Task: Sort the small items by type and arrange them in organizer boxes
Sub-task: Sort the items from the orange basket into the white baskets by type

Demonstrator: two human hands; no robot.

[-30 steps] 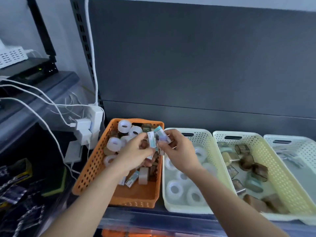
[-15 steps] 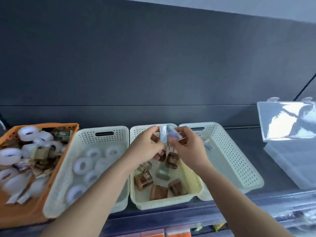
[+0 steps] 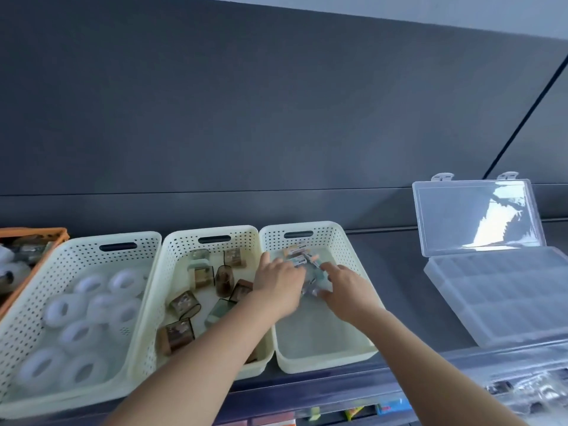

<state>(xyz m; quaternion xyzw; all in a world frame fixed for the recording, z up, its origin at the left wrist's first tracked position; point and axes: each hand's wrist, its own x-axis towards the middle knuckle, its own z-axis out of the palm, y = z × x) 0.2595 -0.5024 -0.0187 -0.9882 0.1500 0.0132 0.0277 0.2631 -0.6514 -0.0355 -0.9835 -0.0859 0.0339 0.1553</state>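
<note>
Three cream baskets stand in a row on the shelf. My left hand (image 3: pixel 278 281) and my right hand (image 3: pixel 345 289) both reach into the right basket (image 3: pixel 339 241). Their fingers are spread over a loose pile of small wrapped packets (image 3: pixel 297 253) at its back. A few blurred packets lie between my two hands. The middle basket (image 3: pixel 252 238) holds several small brown and green cases (image 3: pixel 184 304). White tape rolls (image 3: pixel 80 333) fill the left basket (image 3: pixel 76 245). The orange basket (image 3: pixel 33 232) of mixed items shows at the far left edge.
A clear plastic compartment box (image 3: pixel 504 290) sits on the shelf to the right, its lid (image 3: pixel 473 216) propped open against the dark back panel. Bare shelf separates it from the right basket. Packaged goods show on a lower shelf at the bottom right.
The view has swung right from the orange basket. Both hands carried the small packets past the middle basket and lowered them into the right basket, where the fingers have spread apart.
</note>
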